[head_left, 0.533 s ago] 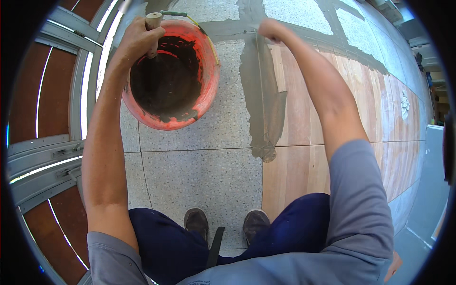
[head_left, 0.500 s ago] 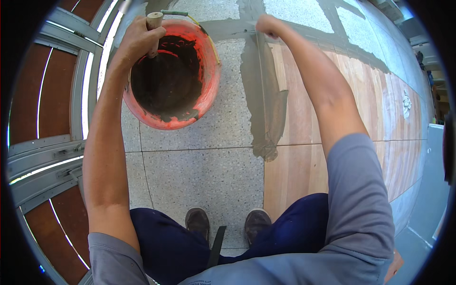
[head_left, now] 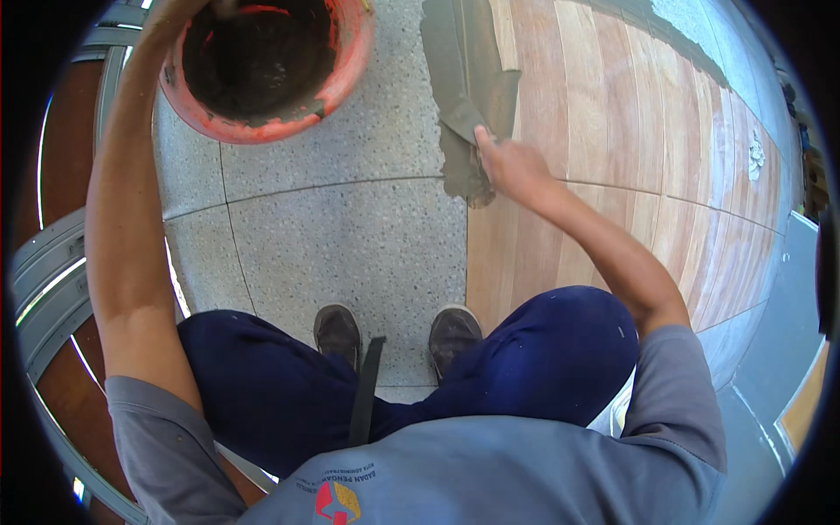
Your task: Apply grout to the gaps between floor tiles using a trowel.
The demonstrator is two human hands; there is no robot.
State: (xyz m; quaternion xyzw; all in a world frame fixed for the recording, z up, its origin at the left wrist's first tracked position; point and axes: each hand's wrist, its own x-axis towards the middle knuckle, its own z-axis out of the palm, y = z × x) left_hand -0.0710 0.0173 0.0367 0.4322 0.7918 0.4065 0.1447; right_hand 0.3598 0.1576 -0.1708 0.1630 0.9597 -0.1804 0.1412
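Below me, at the near edge of the view, my grey shirt [head_left: 490, 472] and dark blue trousers [head_left: 542, 359] fill the frame; I am squatting, knees spread. Between the knees, both dark shoes [head_left: 339, 331] stand flat on the speckled grey floor tiles [head_left: 350, 245], toes pointing away from me.

Farther out, to the right, my right hand [head_left: 512, 166] is closed in a grip. A flat tool appears to extend from it into the mortar, but I cannot tell its outline from the mortar itself. The hand rests at the lower end of a strip of wet grey mortar [head_left: 464, 79], which runs along the joint between the speckled tiles and the wood-pattern tiles [head_left: 630, 131].

Farthest out, at upper left, my left arm reaches to an orange bucket [head_left: 262, 122] standing on the speckled tiles. Its inside is coated with dark mortar. My left hand [head_left: 188, 10] meets the bucket's far rim at the frame edge; its grip cannot be determined. Metal door tracks [head_left: 52, 262] curve along the left.
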